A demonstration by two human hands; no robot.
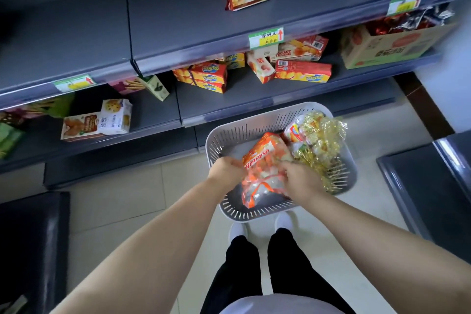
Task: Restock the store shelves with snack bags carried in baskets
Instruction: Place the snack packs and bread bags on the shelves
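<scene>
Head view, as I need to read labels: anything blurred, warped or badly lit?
In the head view the shelf edge bows from wide-angle distortion; the left hand, right hand and the orange snack bag they grip look softly smeared; the price tag is fairly legible; the left corners fall dark.

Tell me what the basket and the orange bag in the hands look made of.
The basket: likely moulded plastic, matte pale grey, with slotted walls. The orange snack bag: thin glossy plastic film, crinkled, with clear patches showing contents.
</scene>
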